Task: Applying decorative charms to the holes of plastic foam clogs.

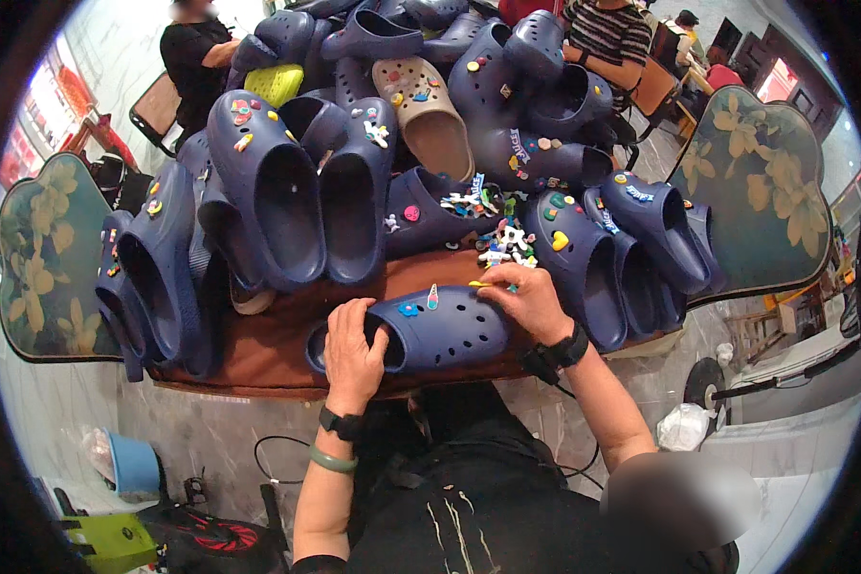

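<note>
A navy clog [445, 340] lies sideways at the near edge of the table, its toe toward the right. My left hand [356, 354] grips it at the foot opening, thumb inside and fingers over the near-left side. A blue flower charm [408, 309] and a small pointed, cone-like charm [433, 298] sit on its upper. My right hand [528, 302] is closed in a pinch on a small yellow charm [479, 284] at the far side of the toe. Just beyond that hand is a heap of loose, mostly white and multicoloured charms [507, 245].
Many navy clogs [287, 210] are piled across the brown-covered table [258, 354], with a beige clog [421, 96] and a lime-green one [275, 84] among them. More stand close on the right [584, 268]. People sit at the far side. A blue bucket [134, 464] is on the floor.
</note>
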Tool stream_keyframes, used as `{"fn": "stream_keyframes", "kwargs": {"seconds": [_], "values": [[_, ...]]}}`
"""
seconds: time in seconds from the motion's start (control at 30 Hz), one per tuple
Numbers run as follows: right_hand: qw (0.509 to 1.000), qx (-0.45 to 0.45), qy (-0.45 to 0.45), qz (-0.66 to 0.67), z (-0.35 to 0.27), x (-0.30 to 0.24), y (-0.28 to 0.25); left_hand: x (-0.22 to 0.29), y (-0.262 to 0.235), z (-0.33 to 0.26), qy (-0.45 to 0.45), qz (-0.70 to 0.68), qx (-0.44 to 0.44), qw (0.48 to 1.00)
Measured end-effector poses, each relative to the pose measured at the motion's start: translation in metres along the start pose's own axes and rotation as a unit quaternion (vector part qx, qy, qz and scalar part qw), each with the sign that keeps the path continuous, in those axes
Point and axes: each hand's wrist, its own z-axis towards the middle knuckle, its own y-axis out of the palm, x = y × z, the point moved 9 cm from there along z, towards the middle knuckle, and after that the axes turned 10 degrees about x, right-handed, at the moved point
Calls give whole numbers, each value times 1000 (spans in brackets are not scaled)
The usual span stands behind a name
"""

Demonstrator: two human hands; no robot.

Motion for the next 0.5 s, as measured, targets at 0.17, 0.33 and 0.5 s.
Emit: {"fn": "stream_keyframes", "kwargs": {"seconds": [0.17,0.33,0.5], "values": [[993,15,-114,-22,-11,-26,16,-1,2,2,-1,-6,1,1000],[982,13,-175,-75,-17,-35,21,2,1,2,-8,-10,7,1000],[949,-45,-252,-184,-21,-62,22,-5,7,2,-14,13,-3,1000]]}}
